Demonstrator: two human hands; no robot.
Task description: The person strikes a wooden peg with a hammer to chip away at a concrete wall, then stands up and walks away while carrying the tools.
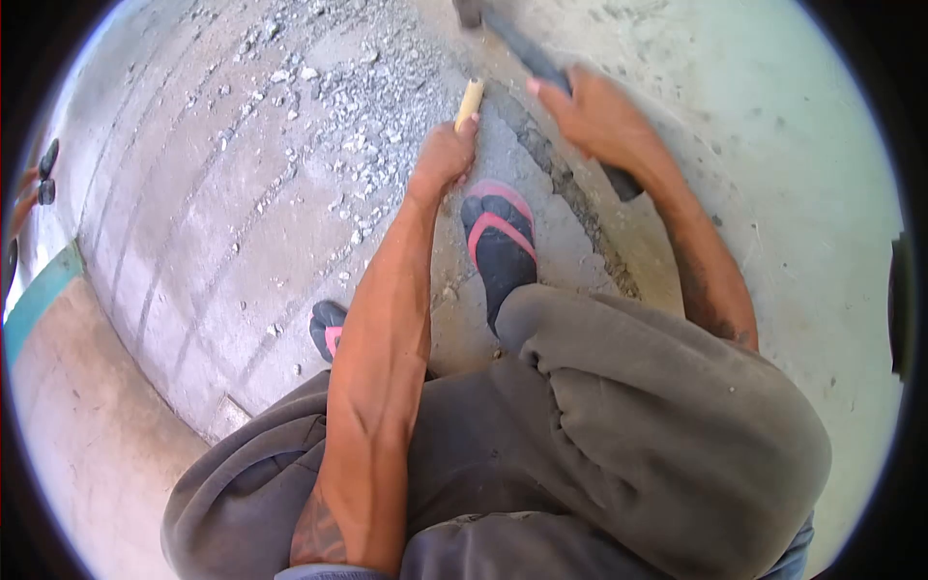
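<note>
My left hand point(448, 157) is closed around a pale yellow chisel point(470, 102), whose upper end sticks up out of the fist. Its lower end is hidden by the hand. In my right hand point(607, 118) is a hammer point(527, 48) with a dark handle, somewhat smeared by motion. The hammer head lies at the top edge of the view, apart from the chisel. Beneath the hands a rough groove point(565, 188) runs through the concrete floor. My foot in a pink-strapped flip-flop point(500, 230) stands just below my left hand, beside the groove.
Broken concrete rubble point(362, 111) is scattered over the floor left of my hands. A pale wall point(802, 184) rises on the right. A curved ledge with a green edge point(43, 300) is at the lower left. Part of another person point(24, 208) shows at the far left.
</note>
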